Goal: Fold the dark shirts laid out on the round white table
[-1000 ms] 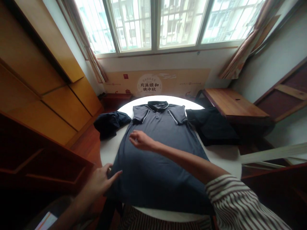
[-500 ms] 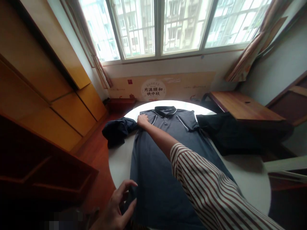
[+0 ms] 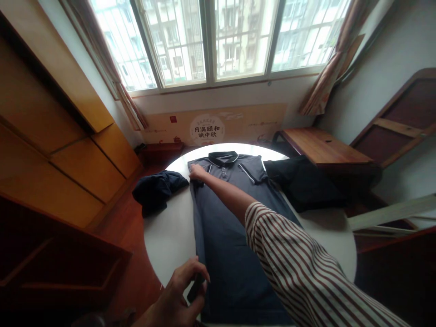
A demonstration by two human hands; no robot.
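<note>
A dark grey polo shirt [image 3: 238, 236] lies face up, its buttoned black collar toward the window and its hem toward me. White piping trims its collar and sleeves. My right hand [image 3: 197, 172] reaches across the shirt and is closed on its left shoulder near the sleeve. Down by the lower left side, my left hand [image 3: 185, 288] pinches the shirt's edge, with dark cloth showing between thumb and fingers. That left edge is drawn slightly inward. The shirt rests on a white round table [image 3: 166, 240].
A bunched dark navy garment [image 3: 158, 188] hangs over the table's left edge. Black folded cloth [image 3: 303, 184] lies at the right. Beyond it is a wooden desk [image 3: 327, 143]; yellow cabinets [image 3: 81, 159] line the left wall. A window [image 3: 211, 41] faces me.
My left hand has closed its fingers on the shirt's edge and moved right, pulling that side inward. My right hand stays at the shoulder. The camera view has shifted a little.
</note>
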